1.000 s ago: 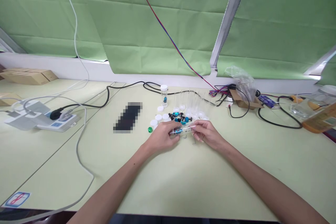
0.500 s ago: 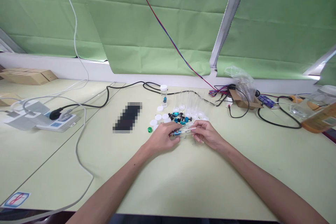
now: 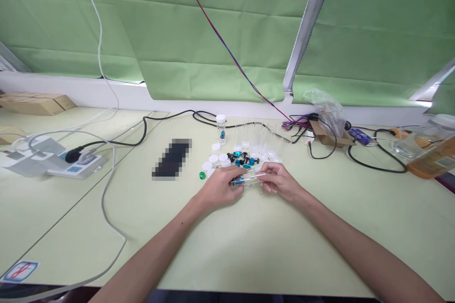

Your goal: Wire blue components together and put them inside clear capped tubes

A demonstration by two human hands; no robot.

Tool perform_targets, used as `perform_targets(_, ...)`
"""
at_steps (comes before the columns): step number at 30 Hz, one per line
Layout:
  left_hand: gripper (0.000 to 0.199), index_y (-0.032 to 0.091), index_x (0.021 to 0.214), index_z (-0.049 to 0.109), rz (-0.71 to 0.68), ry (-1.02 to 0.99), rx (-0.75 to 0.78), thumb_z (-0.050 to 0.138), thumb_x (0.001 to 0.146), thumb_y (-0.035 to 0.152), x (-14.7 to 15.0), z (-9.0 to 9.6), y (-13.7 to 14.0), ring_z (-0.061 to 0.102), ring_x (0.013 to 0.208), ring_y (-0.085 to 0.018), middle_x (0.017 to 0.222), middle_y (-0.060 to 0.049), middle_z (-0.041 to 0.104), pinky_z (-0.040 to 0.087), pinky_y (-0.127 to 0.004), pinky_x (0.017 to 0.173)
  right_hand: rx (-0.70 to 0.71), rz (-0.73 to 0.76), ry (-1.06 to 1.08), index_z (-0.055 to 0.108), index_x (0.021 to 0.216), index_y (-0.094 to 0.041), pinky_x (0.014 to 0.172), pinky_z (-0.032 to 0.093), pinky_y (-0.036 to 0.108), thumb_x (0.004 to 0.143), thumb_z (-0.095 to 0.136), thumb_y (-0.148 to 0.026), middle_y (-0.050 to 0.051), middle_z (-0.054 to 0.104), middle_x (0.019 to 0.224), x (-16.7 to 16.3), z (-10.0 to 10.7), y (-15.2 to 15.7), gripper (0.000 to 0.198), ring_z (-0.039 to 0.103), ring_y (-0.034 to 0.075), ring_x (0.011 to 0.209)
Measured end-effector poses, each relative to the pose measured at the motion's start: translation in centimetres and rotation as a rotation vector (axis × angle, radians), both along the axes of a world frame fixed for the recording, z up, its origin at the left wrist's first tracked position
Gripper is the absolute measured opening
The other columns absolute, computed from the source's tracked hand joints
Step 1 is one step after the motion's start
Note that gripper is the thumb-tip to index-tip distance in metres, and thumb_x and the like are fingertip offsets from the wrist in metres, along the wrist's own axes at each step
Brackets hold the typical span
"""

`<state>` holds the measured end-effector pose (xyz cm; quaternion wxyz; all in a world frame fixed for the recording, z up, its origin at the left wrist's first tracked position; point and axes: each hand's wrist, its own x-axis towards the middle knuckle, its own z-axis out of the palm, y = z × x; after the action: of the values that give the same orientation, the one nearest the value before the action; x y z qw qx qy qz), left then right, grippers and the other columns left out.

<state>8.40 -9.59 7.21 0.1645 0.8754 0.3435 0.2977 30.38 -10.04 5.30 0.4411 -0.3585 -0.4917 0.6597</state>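
Observation:
Between my hands, just above the table, lies a clear plastic tube, nearly level, with a small blue part at its left end. My left hand is closed around that left end. The thumb and fingers of my right hand pinch the other end. A thin bright line runs along the tube; whether it is an edge or a separate rod I cannot tell. Just beyond are small blue and black parts, partly behind my fingers. White round caps lie to their left, beside a green piece.
A white-capped clear tube stands upright with a blue part inside. Several clear tubes stand behind the parts. A blurred dark rectangle and a power strip are leftward. Right are a cardboard box, cables and an orange bottle.
Both hands keep the same hold on the tube, with hardly any motion. The whole view has shifted very slightly.

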Motion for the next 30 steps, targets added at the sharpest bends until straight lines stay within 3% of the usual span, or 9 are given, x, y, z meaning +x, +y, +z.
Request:
perform_targets(8,0.036,0.019,0.105,0.066,0.034,-0.019,-0.031,0.054,0.072,0.010,0.2,0.1,0.1,0.055,0.064,-0.013,0.086,-0.003,0.069,0.042,-0.024,0.059,0.005,-0.039,0.084,0.060,0.073,-0.016,0.032,0.027,0.016,0.076,0.076,-0.032,-0.004,0.060,0.057,-0.3,0.2,-0.1,0.023,0.047,0.005,0.037)
perform_targets(13,0.026,0.018,0.098,0.068,0.131,-0.084,-0.041,0.057,0.074,0.014,0.3,0.2,0.7,0.053,0.060,-0.012,0.079,-0.002,0.068,0.041,-0.024,0.059,0.025,-0.147,0.142,0.065,0.081,-0.016,0.037,0.034,0.018,0.081,0.070,-0.041,0.000,0.063,0.066,-0.6,0.4,-0.2,0.026,0.052,0.007,0.045)
perform_targets(21,0.024,0.017,0.099,0.069,0.261,-0.214,-0.099,0.060,0.077,0.023,0.4,-0.1,1.1,0.048,0.054,-0.010,0.066,0.001,0.064,0.039,-0.022,0.054,0.212,-0.232,-0.085,0.064,0.078,-0.016,0.040,0.040,0.022,0.083,0.066,-0.047,0.001,0.061,0.064,-1.3,0.4,-0.9,0.031,0.054,0.010,0.046)
perform_targets(25,0.024,0.017,0.099,0.068,0.225,-0.195,-0.118,0.060,0.077,0.022,0.4,0.2,1.0,0.048,0.055,-0.010,0.068,0.001,0.064,0.039,-0.022,0.055,0.303,-0.283,-0.135,0.062,0.083,-0.018,0.041,0.042,0.022,0.087,0.063,-0.046,0.001,0.062,0.068,-1.7,0.4,-1.2,0.028,0.055,0.009,0.046)
perform_targets(30,0.024,0.017,0.095,0.069,0.123,-0.106,-0.085,0.058,0.075,0.015,0.4,0.4,0.6,0.048,0.057,-0.011,0.068,0.000,0.062,0.037,-0.023,0.056,0.243,-0.252,-0.064,0.062,0.082,-0.018,0.040,0.041,0.022,0.086,0.063,-0.044,0.000,0.062,0.067,-1.3,0.4,-1.1,0.027,0.055,0.010,0.045)
